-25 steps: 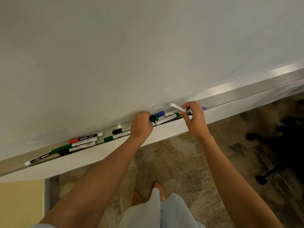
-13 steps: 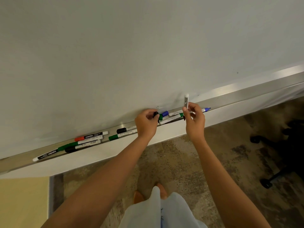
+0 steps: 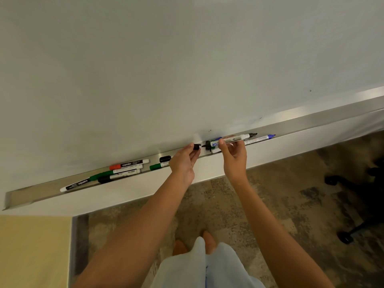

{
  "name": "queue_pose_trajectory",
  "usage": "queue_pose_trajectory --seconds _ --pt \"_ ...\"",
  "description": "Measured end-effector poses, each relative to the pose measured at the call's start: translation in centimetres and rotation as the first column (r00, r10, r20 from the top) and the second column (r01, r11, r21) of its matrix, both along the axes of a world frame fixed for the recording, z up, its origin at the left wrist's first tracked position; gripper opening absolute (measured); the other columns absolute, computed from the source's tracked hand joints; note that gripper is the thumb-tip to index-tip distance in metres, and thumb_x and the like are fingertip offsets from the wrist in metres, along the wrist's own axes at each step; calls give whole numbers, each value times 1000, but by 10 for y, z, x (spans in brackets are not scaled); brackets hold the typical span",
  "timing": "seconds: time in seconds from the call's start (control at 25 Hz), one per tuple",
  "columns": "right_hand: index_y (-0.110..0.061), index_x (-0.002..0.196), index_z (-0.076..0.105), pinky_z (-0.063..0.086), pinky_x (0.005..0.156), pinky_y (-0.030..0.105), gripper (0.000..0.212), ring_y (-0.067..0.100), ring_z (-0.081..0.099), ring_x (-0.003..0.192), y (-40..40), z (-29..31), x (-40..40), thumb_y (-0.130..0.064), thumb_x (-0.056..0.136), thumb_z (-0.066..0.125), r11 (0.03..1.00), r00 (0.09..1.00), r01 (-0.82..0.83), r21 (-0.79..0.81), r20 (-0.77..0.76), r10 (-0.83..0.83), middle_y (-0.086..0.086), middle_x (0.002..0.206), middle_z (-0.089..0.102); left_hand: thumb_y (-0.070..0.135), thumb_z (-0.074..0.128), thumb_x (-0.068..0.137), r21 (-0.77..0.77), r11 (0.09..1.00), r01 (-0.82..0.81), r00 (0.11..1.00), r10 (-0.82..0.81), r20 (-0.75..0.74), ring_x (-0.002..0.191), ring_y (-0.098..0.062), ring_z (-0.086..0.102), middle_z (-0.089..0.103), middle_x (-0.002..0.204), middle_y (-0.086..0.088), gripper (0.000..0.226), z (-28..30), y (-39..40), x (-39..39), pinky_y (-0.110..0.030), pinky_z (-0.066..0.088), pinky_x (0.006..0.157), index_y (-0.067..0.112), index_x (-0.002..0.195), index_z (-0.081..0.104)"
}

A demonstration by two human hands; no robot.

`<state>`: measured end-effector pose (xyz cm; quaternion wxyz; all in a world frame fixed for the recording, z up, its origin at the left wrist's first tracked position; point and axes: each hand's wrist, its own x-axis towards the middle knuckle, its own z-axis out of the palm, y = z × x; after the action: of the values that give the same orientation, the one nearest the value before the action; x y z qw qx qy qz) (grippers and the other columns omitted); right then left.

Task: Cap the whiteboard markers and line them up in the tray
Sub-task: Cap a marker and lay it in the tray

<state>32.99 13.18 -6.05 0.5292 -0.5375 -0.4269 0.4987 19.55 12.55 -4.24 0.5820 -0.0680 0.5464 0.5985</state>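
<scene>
Left hand (image 3: pixel 184 163): grip pinching black cap (image 3: pixel 196 146) at fingertips, above tray (image 3: pixel 311 123).
Right hand (image 3: pixel 234 157): grip holding uncapped black marker (image 3: pixel 232 139) near level, black tip pointing right, just above tray.
Cap and marker apart, cap left of marker.
Blue marker (image 3: pixel 260 138): lying in tray, right of held marker.
Left tray section: red marker (image 3: pixel 128 164), green marker (image 3: pixel 110 173), several black and green others, lying loosely side by side.
Whiteboard (image 3: pixel 187 59): behind tray.

Five markers (image 3: pixel 116 173) are lying toward the tray's (image 3: pixel 311 123) left end; others are sitting mid-tray, right of them.
</scene>
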Motion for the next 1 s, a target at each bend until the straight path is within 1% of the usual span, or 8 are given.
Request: queue_pose_trajectory --seconds 0.16,0.36,0.48,0.6,0.68,0.8,0.88,1.0 --pt "-17 109 60 51 75 17 22 6 68 88 -11 2 -13 -27 91 67 1000 1000 -4 25 -3 4 -12 90 72 3 67 87 6 1000 4 1000 -4 17 87 -24 70 69 106 -19 21 9 -8 0 -31 56 86 -5 107 63" --pt "-13 102 62 56 76 24 22 14 71 88 -27 7 -23 -20 85 74 996 999 -42 83 -15 43 -2 90 73 5 69 86 6 1000 19 999 -18 -29 87 -25 72 71 100 -19 19 11 -21 -6 -30 60 78 -3 103 65" --pt "-20 92 73 58 67 24 20 12 70 77 -35 6 -23 -25 75 83 988 981 -134 82 155 120 -8 82 73 4 68 87 -21 999 -32 995 29 -99 80 -25 73 71 93 -18 12 9 -28 -18 -29 61 68 -1 98 66" --pt "-24 95 78 57 61 26 17 5 67 66 -48 3 -34 -25 78 80 967 920 -255 -6 306 244 -14 78 74 5 68 87 -56 995 -77 982 66 -175 73 -22 71 70 89 -14 3 7 -35 -28 -26 60 60 5 88 66" --pt "-25 95 77 54 55 28 13 6 63 60 -55 3 -46 -26 83 75 969 895 -249 -5 381 232 -15 74 72 6 69 86 -59 996 -73 974 59 -217 71 -22 70 70 86 -13 4 6 -37 -33 -27 60 61 7 85 66" --pt "-23 93 74 46 51 15 10 3 60 61 -60 7 -60 -31 87 71 975 880 -219 37 439 181 -15 73 68 7 69 87 -79 995 -63 966 41 -256 75 -25 70 70 87 -13 5 9 -39 -38 -32 60 71 8 83 65" --pt "-23 89 71 45 52 13 10 3 58 60 -63 9 -69 -33 87 71 981 884 -196 1 433 176 -14 71 66 7 69 86 -85 993 -83 960 57 -274 77 -25 69 69 87 -13 6 10 -41 -43 -31 59 74 8 82 65" --pt "-23 82 70 43 49 15 12 3 53 54 -67 10 -81 -34 84 73 985 910 -143 -93 380 168 -12 66 64 5 69 85 -87 989 -121 941 86 -329 73 -19 68 69 85 -10 2 8 -43 -49 -26 57 68 6 86 69"
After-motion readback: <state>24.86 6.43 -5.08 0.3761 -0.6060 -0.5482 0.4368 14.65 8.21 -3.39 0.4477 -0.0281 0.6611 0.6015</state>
